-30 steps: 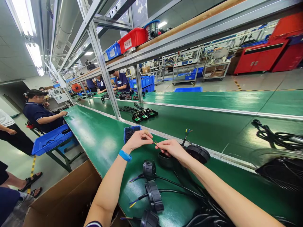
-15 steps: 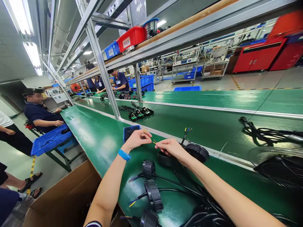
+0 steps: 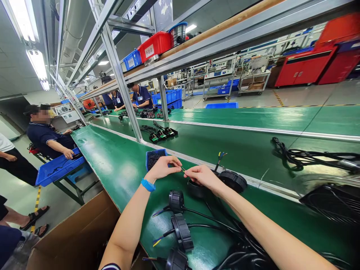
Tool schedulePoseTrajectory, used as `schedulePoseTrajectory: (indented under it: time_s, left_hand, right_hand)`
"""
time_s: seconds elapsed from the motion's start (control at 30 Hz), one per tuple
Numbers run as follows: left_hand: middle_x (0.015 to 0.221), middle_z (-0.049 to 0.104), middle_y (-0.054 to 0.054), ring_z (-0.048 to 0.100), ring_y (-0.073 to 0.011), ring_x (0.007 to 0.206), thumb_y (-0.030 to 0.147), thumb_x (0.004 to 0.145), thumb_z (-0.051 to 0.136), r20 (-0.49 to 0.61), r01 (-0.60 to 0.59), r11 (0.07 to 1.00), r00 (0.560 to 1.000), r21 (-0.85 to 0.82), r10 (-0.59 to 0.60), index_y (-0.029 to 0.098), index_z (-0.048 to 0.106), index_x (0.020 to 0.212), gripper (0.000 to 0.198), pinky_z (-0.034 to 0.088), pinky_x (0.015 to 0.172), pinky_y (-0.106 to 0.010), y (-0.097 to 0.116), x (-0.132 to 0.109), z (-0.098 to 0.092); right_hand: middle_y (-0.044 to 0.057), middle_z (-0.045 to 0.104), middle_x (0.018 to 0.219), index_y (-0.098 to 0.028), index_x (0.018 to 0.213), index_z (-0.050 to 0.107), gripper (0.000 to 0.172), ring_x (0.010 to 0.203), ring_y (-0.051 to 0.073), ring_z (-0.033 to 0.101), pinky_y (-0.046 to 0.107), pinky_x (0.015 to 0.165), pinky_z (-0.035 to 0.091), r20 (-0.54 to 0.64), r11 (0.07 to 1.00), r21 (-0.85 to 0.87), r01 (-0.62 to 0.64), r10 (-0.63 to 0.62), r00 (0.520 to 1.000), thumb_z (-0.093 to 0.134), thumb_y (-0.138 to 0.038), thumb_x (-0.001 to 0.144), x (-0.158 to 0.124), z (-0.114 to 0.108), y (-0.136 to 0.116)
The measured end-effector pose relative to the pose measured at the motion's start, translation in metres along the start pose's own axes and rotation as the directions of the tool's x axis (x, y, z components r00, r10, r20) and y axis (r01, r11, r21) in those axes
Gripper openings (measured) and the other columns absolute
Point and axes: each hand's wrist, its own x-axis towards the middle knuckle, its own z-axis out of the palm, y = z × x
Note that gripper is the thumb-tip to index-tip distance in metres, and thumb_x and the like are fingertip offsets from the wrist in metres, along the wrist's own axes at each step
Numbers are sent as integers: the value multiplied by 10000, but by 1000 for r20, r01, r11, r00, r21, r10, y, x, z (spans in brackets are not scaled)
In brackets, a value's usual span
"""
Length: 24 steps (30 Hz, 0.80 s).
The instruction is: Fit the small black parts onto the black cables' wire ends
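Note:
My left hand (image 3: 164,167), with a blue wristband, and my right hand (image 3: 203,176) meet above the green bench, both pinched on a thin yellow-green wire end (image 3: 183,169) between them. Under my right hand sits a black round housing (image 3: 197,189) with a black lid (image 3: 233,180) beside it, from which coloured wires (image 3: 220,157) stick up. Three more black round caps with cables (image 3: 182,231) lie nearer to me. A small blue bin (image 3: 154,158) of dark parts stands just behind my left hand.
A cardboard box (image 3: 75,240) stands below the bench edge at left. Green conveyor (image 3: 239,146) carries black cable bundles (image 3: 306,157) and circuit parts (image 3: 161,134). Seated people work at left and far back. A blue tray (image 3: 56,168) rests on a stand. Red and blue bins sit on the overhead shelf (image 3: 157,43).
My hands stay pinched together on the wire with small finger shifts. The items on the conveyor have drifted left. The seated person at left lowered a hand to the blue tray.

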Motion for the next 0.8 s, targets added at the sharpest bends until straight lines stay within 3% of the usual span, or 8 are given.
schedulePoseTrajectory:
  time_s: [0.17, 0.27, 0.53, 0.7, 0.8]
  left_hand:
    - [829, 727, -88, 667, -168, 764, 349, 724, 805, -40, 84, 996, 996, -40, -86, 102, 718, 826, 281, 512, 748, -294, -5, 2, 0]
    - [840, 746, -89, 669, -178, 774, 361, 759, 769, -47, 97, 994, 994, -54, -100, 109, 750, 855, 270, 512, 763, -300, -5, 2, -1]
    - [979, 746, -95, 640, -189, 910, 333, 861, 669, 14, -12, 997, 1000, 71, 11, 138, 772, 881, 222, 470, 837, -287, 2, 1, -2]
    - [887, 697, -78, 616, -148, 765, 355, 871, 640, -95, 77, 996, 992, -52, -82, 109, 747, 996, 296, 488, 757, -278, -3, 3, 1]
    - [802, 663, -52, 596, -132, 708, 386, 875, 634, -86, 97, 991, 991, -91, -105, 104, 730, 1000, 323, 485, 719, -270, -6, 4, 4]
  right_hand:
    - [-32, 485, 458, -135, 658, 717, 328, 389, 53, 307, 229, 417, 194, 4, 999, 40, -4, 4, 1000, 737, -462, 644, 1, 0, 1]
    - [-36, 482, 472, -139, 664, 707, 350, 395, 57, 328, 225, 418, 207, -15, 998, 70, 5, -4, 1000, 736, -488, 653, 2, 0, 3]
    - [-28, 513, 498, -136, 697, 715, 368, 407, 61, 366, 219, 416, 269, -20, 995, 98, 19, -17, 1000, 752, -499, 651, 2, -2, 3]
    - [-23, 521, 502, -134, 693, 718, 390, 416, 62, 376, 218, 418, 277, -3, 995, 98, 33, -33, 999, 758, -518, 633, 2, -2, 3]
    - [-26, 517, 495, -138, 682, 715, 386, 411, 60, 365, 217, 414, 269, 5, 994, 97, 43, -44, 999, 757, -518, 630, 2, -2, 4]
